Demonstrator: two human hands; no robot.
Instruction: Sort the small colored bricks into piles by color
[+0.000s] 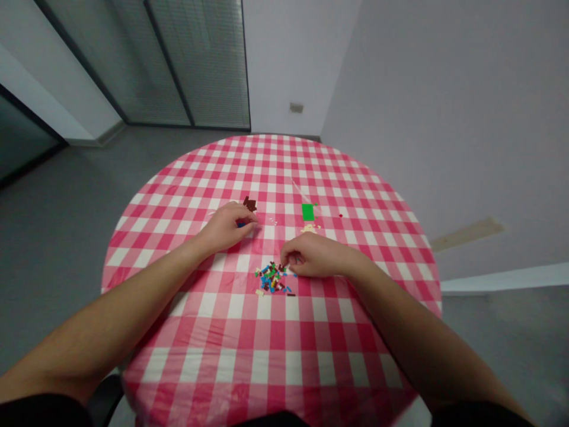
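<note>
A small heap of tiny coloured bricks (273,279) in blue, green, dark red and cream lies in the middle of a round table with a red-and-white checked cloth (271,332). My right hand (311,255) rests at the heap's right edge, its fingers curled and pinched over the bricks; what they hold is too small to make out. My left hand (226,226) lies further back and left, fingers drawn together around a small blue piece (240,225). Just beyond its fingertips sits a dark brown brick cluster (249,204).
A green plate (308,212) lies behind my right hand, with cream pieces (309,228) in front of it and a tiny red piece (341,215) to its right. Grey floor surrounds the table; a wall rises to the right and glass partitions stand at the back left.
</note>
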